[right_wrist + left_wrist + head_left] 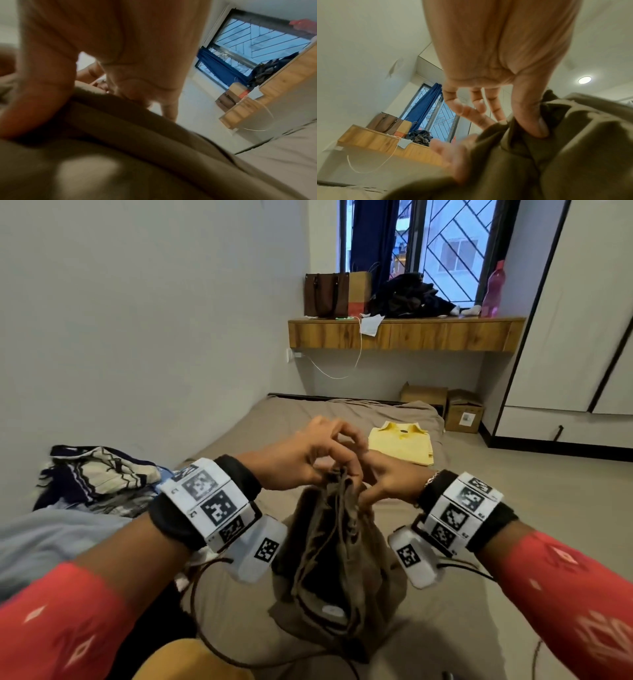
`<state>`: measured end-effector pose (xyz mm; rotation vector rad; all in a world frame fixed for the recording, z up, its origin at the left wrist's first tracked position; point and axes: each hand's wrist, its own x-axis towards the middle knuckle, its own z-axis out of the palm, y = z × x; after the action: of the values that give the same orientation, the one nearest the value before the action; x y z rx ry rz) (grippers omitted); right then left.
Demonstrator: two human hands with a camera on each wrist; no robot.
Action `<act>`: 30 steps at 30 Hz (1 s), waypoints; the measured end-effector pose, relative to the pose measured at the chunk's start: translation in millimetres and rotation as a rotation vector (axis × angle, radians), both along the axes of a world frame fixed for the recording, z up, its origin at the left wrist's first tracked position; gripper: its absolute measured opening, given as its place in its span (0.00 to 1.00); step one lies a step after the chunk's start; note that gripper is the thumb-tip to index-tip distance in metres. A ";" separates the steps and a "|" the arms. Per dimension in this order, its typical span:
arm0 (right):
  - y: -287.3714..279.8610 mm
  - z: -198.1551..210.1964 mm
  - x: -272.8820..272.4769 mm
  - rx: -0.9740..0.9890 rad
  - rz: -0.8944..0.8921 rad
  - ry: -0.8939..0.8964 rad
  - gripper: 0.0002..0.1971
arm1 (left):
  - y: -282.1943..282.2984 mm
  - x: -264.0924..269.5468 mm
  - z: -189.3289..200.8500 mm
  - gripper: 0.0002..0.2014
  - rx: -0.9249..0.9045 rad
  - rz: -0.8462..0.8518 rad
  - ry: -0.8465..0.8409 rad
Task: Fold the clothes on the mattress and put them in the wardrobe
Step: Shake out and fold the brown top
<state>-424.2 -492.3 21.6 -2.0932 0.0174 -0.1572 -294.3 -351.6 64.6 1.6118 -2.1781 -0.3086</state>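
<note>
Both hands, left and right, pinch the top of the olive garment, lifting it off the mattress, likely to find an edge; the folded yellow shirt lies beyond.

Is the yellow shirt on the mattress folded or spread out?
Folded. The yellow shirt lies as a neat flat rectangle, collar on top, on the mattress.

A mattress in a taupe sheet bears a folded yellow shirt and a clothes heap.
</note>
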 end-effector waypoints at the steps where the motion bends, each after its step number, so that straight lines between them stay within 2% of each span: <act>1: 1.4 0.2 4.8 -0.031 0.004 -0.021 0.28 | 4.8 2.4 1.4 0.15 -0.023 0.031 0.083; 3: 6.7 -1.1 13.2 -0.014 -0.047 -0.101 0.15 | 15.7 9.2 -0.2 0.16 -0.106 0.151 0.312; 5: 12.3 -0.5 18.3 0.004 -0.175 -0.212 0.11 | 27.9 15.4 -2.6 0.06 -0.108 0.288 0.577; 7: 19.9 4.9 22.3 -0.020 -0.236 -0.294 0.06 | 34.5 21.5 -4.2 0.21 0.006 0.329 0.688; 8: 25.6 9.9 24.2 -0.056 -0.234 -0.332 0.05 | 35.7 24.0 -3.9 0.26 0.043 0.326 0.639; 10: 35.5 18.7 26.2 -0.115 -0.226 -0.378 0.10 | 36.1 26.6 3.5 0.23 -0.008 0.329 0.433; 11: 36.5 19.5 26.7 -0.083 -0.218 -0.384 0.15 | 35.7 29.8 10.3 0.21 -0.072 0.327 0.299; 13: 33.8 12.8 26.4 0.120 -0.224 -0.374 0.24 | 39.4 39.4 29.4 0.20 -0.116 0.316 0.060; 15: 26.3 -1.0 24.0 0.212 -0.271 -0.337 0.27 | 48.4 51.8 54.3 0.20 -0.099 0.343 -0.092; 19: 15.6 -45.0 29.5 0.153 -0.131 -0.101 0.18 | 66.7 63.3 112.9 0.19 -0.092 0.367 -0.289; 21: 17.3 -65.5 42.5 0.054 -0.131 -0.059 0.15 | 72.7 66.1 140.3 0.18 -0.101 0.430 -0.389; 24: 27.5 -73.2 61.4 -0.140 -0.320 -0.161 0.26 | 76.3 71.1 177.6 0.16 -0.186 0.516 -0.535; 26: 38.4 -62.7 73.6 -0.140 -0.359 -0.275 0.32 | 77.3 67.0 203.8 0.19 -0.229 0.577 -0.617; 28: 42.5 -51.7 87.8 -0.153 -0.331 -0.295 0.27 | 75.3 61.3 228.1 0.21 -0.273 0.601 -0.717; 30: 44.6 -36.2 90.7 -0.134 -0.397 -0.326 0.13 | 80.7 49.5 248.3 0.23 -0.328 0.645 -0.792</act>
<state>-333.5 -447.7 -14.6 -2.1532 0.2320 -0.7548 -244.9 -270.9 312.9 2.3374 -1.8432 0.9646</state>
